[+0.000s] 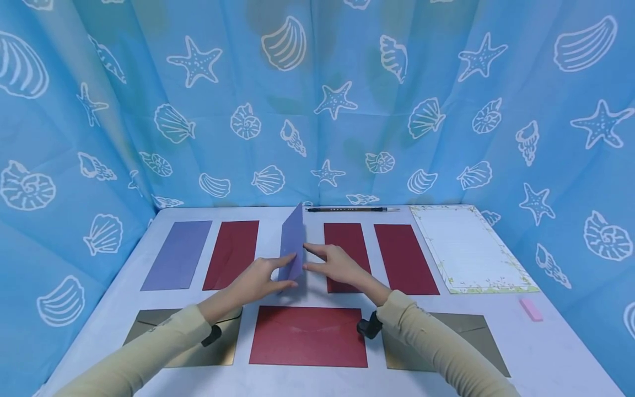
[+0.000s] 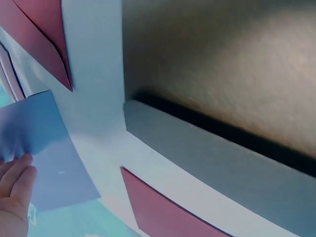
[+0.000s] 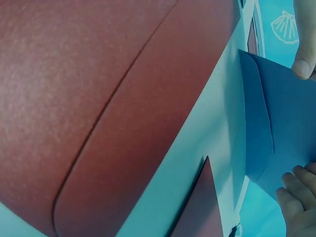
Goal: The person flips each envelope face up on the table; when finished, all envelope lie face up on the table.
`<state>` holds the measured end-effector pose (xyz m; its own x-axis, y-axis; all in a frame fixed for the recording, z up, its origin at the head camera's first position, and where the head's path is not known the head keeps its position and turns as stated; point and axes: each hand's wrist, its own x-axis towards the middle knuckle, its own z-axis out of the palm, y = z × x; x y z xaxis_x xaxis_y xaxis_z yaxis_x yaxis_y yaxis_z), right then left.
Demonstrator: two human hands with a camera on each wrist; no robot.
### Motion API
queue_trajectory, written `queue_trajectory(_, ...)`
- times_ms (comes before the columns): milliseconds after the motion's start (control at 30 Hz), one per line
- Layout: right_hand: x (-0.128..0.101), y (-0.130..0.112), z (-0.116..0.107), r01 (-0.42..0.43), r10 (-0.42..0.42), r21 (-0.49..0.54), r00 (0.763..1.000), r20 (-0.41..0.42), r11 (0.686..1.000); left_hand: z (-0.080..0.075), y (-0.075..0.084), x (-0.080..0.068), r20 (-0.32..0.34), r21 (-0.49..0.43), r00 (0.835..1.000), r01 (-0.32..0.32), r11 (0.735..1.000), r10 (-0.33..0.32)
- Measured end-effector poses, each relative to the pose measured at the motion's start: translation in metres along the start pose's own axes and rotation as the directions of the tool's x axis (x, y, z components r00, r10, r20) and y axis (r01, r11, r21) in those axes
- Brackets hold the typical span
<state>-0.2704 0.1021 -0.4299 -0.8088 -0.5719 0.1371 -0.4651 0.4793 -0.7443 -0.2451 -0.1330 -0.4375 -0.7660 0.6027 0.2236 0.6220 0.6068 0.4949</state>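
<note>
Blue envelope [image 1: 292, 242] stands on edge mid-worktop [image 1: 555, 353], between two red envelopes [image 1: 232, 255] and [image 1: 347, 251]. Left hand [image 1: 258, 282] grip pinches its lower edge, thumb and fingers clamped; right hand [image 1: 337, 263] steadies the other face, fingers straight, thumb touching.
</note>
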Motion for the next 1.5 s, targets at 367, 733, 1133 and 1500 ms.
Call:
queue_trajectory(367, 0.004, -0.008, 0.003, 0.01, -0.011, -0.018, 0.999, -0.053, 1.0, 0.003, 0.004, -0.004, -0.074, -0.096, 0.997, 0.017, 0.995, -0.024)
queue_trajectory(733, 0.007, -0.012, 0.012, 0.023, -0.023, -0.013, 1.0, -0.021, 1.0, -0.007, 0.002, -0.015, -0.204, -0.073, 0.979, 0.004, 0.997, -0.019)
queue_trajectory(1133, 0.013, -0.007, 0.023, -0.004, 0.008, -0.029, 0.99, 0.142, 1.0, -0.02, -0.011, -0.032, -0.229, -0.11, 0.97, 0.055, 0.992, -0.079)
queue_trajectory(1500, 0.013, -0.007, 0.03, -0.043, 0.057, -0.063, 0.969, 0.242, 0.997, -0.022, -0.017, -0.043, -0.226, -0.117, 0.962, 0.126, 0.985, -0.15)
